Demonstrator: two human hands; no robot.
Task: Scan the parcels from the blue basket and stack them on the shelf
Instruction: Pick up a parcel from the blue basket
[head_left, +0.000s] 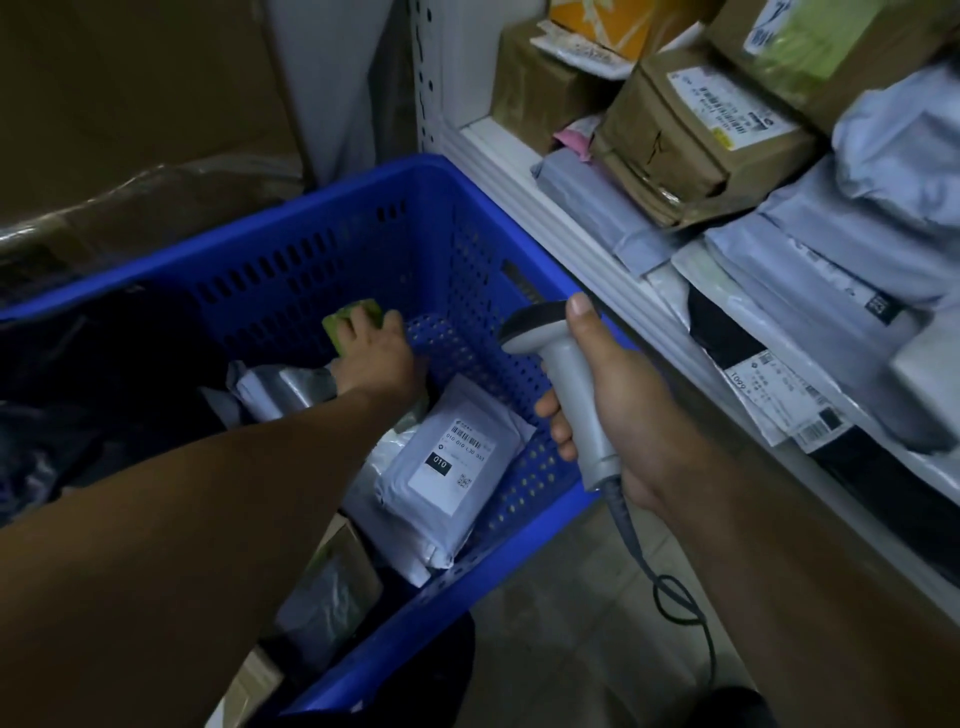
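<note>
Got my left hand (376, 361) curled on the green parcel (349, 318) by the basket's (322, 244) far wall — looks light and squishy, so I'd pinch its short sides — right hand (623, 415) wrapped round the scanner (581, 415).

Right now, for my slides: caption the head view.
Left hand grips small green parcel in blue plastic basket; right hand holds grey handheld scanner.
</note>
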